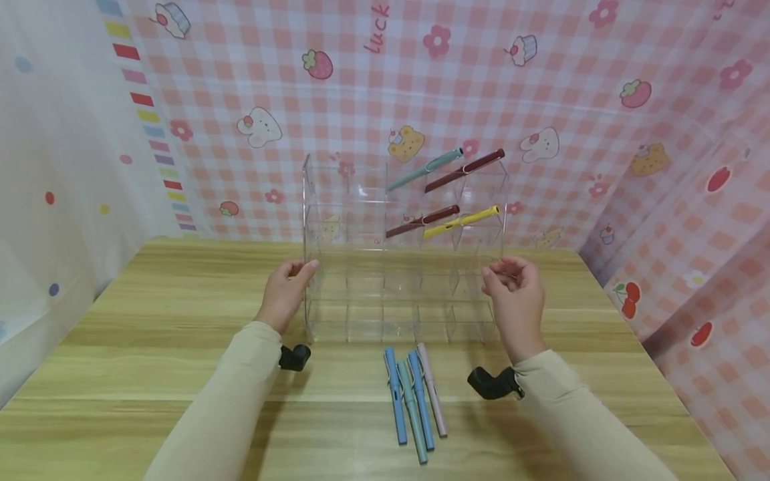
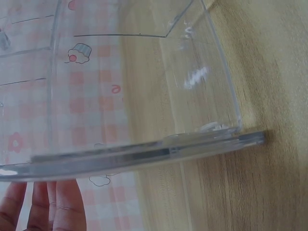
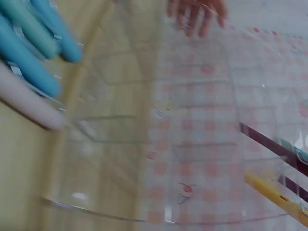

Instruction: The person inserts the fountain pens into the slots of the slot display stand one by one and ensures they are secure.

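Observation:
A clear plastic rack (image 1: 365, 248) with many compartments stands upright on the table. My left hand (image 1: 284, 294) is at its left side; in the left wrist view straight fingers (image 2: 70, 207) touch the outer face of the side panel. My right hand (image 1: 517, 294) is by the right side, fingers loosely bent; whether the fingertips touch the panel is unclear. In the upper compartments lean a teal pen (image 1: 428, 168), a dark red pen (image 1: 466, 170), a second dark red pen (image 1: 424, 220) and a yellow pen (image 1: 462, 222).
In front of the rack lie two blue pens (image 1: 395, 395), a teal pen (image 1: 412, 411) and a pink pen (image 1: 433, 391), caps towards the rack. The wooden table (image 1: 150, 361) meets a pink checked cloth (image 1: 361, 93) behind. Black camera mounts (image 1: 494, 384) sit at both wrists.

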`<action>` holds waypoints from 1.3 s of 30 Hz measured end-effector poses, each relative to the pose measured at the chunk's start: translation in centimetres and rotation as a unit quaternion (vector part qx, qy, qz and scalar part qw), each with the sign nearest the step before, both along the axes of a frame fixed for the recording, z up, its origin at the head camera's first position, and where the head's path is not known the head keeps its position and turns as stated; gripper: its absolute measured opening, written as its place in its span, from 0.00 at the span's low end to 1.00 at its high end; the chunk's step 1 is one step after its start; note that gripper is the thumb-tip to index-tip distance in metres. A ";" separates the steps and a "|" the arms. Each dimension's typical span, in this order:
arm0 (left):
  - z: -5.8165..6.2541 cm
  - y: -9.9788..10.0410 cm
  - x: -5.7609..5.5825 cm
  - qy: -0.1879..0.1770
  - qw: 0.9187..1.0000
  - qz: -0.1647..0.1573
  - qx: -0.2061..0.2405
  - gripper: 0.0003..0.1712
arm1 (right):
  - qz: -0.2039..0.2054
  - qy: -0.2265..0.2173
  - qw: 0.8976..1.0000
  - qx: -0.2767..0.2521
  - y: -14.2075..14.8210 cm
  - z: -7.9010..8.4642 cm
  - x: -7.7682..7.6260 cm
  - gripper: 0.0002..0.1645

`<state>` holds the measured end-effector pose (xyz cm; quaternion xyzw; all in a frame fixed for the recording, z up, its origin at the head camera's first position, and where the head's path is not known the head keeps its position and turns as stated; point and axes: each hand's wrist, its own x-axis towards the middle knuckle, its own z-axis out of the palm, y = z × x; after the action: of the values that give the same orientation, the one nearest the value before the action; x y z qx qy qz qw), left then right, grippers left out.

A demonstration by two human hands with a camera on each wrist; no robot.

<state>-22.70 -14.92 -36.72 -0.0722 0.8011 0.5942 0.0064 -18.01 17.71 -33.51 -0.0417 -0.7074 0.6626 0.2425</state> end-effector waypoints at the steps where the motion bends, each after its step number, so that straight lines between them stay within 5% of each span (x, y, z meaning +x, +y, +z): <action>1: 0.0 0.0 0.0 0.000 1.000 0.001 -0.001 0.33 | 0.003 -0.005 1.000 0.007 0.0 -0.3 0.3 0.14; 13: 0.0 0.1 0.0 0.004 1.000 0.002 -0.001 0.33 | 0.068 -0.068 0.993 0.074 -1.3 -3.6 2.6 0.16; 24: -0.1 0.0 -0.3 0.006 1.000 0.004 -0.008 0.34 | 0.117 -0.135 0.968 0.174 -2.2 -5.3 3.2 0.17; 39: 0.0 0.0 -0.1 0.002 1.000 0.004 -0.006 0.34 | 0.180 -0.195 0.938 0.225 -2.9 -6.9 3.0 0.20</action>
<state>-22.80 -14.94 -36.71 -0.0739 0.8046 0.5891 0.0019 -15.02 14.76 -40.42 0.0136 -0.8668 0.4980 -0.0205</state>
